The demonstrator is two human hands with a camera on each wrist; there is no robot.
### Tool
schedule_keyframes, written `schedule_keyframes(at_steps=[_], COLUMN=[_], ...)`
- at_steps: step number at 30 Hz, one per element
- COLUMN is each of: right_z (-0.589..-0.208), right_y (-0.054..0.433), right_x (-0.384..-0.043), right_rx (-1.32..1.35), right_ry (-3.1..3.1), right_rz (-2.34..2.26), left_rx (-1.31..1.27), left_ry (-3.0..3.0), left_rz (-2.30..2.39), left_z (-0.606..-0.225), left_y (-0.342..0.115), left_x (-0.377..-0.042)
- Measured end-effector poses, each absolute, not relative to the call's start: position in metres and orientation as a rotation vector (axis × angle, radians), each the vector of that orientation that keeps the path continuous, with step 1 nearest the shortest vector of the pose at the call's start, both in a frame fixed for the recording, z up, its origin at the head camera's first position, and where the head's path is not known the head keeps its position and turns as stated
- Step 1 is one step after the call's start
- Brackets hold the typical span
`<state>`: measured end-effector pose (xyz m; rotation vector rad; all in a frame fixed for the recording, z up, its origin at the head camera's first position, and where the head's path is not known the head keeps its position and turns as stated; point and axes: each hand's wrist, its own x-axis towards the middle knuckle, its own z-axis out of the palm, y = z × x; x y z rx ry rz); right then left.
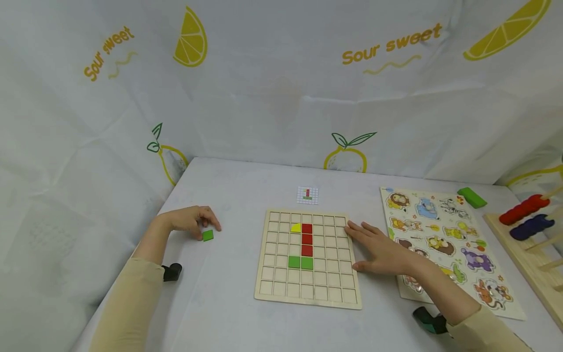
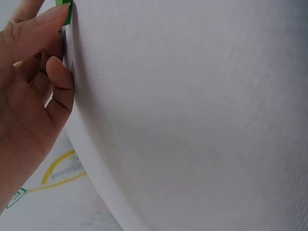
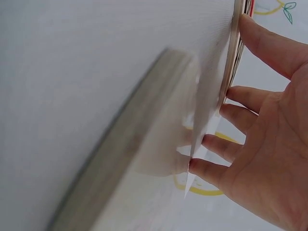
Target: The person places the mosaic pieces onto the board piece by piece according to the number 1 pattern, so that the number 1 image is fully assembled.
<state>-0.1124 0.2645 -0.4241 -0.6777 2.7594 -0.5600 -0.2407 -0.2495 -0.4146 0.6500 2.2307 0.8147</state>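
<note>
Left of the board, low over the tabletop, my left hand (image 1: 193, 220) pinches a green square tile (image 1: 208, 235) between thumb and finger; the left wrist view shows the thumb tip on the tile (image 2: 65, 13). My right hand (image 1: 383, 250) has its fingers spread, with the thumb and fingertips at the right edge of a wooden grid board (image 1: 264, 288). On the board a yellow piece with a slanted side (image 1: 296, 228) sits beside the top of a column of red square tiles (image 1: 307, 239). Below that column lie two green tiles (image 1: 294, 262) side by side.
Behind the board lies a small card (image 1: 307, 195) printed with a coloured grid figure. An animal puzzle board (image 1: 422, 225) lies to the right, partly under my right forearm. Farther right are a green block (image 1: 472, 197) and a wooden rack (image 1: 519, 259) with red and blue pieces on pegs.
</note>
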Motion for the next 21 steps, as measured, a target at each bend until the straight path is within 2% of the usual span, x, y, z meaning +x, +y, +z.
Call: schedule_keyframes(at_steps=[21], right_z=[-0.424], right_y=[0.265], right_x=[-0.112], right_rx=[-0.686], right_ry=[2.771], right_rz=[-0.543], left_rx=[0.589], left_ry=[2.285], left_rz=[0.822], left_z=[-0.413], left_y=[-0.239], left_x=[-0.239])
